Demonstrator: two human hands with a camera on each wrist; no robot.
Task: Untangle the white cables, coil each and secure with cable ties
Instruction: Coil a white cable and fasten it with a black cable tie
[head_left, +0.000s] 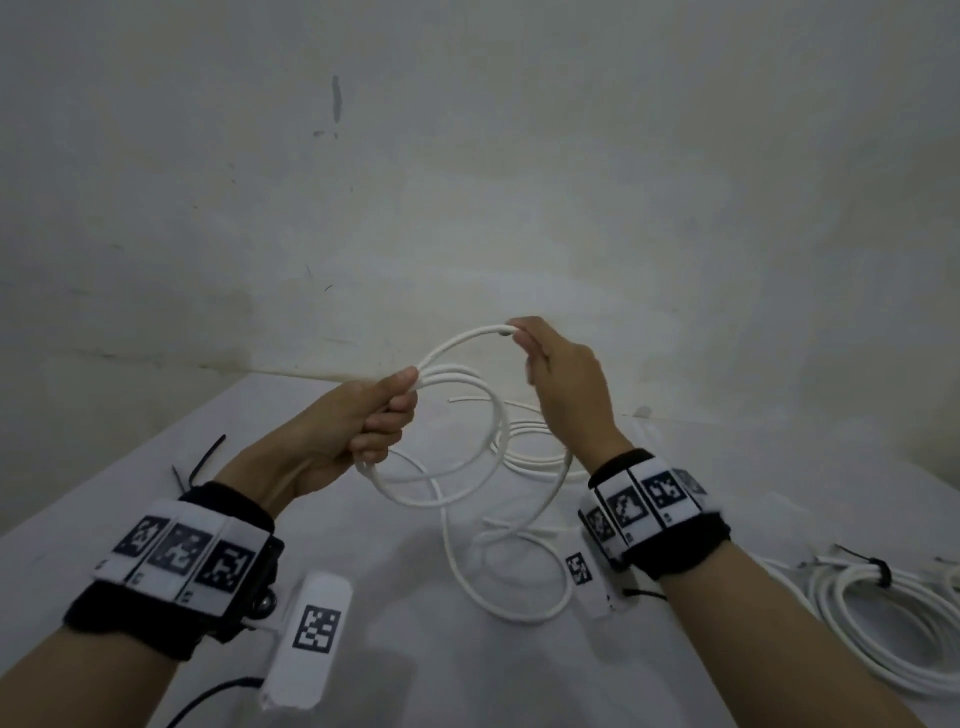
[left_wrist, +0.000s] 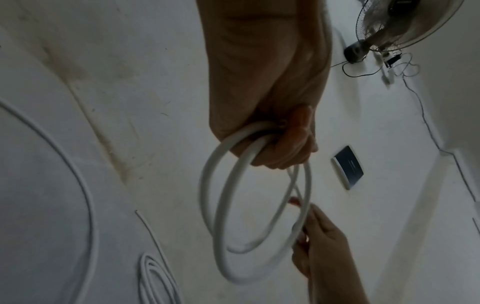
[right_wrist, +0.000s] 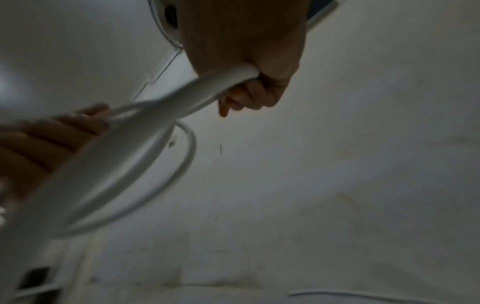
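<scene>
1. White cable (head_left: 483, 415) hangs in loops above the tabletop (head_left: 156, 493), its tail trailing down.
2. Left hand (head_left: 358, 421) grips the gathered loops; right hand (head_left: 561, 384) pinches the next turn.
3. Coiling is underway, I judge; next, lay this turn into the left grip.
4. Tied coil (head_left: 872, 613) lies right; black cable ties (head_left: 202, 462) lie left.

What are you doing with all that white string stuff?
A person is winding a white cable into loops above a white table. The left hand grips the gathered loops while the right hand pinches the next loop. Part of it trails on the table. Another coil, already tied, lies to the right.
</scene>
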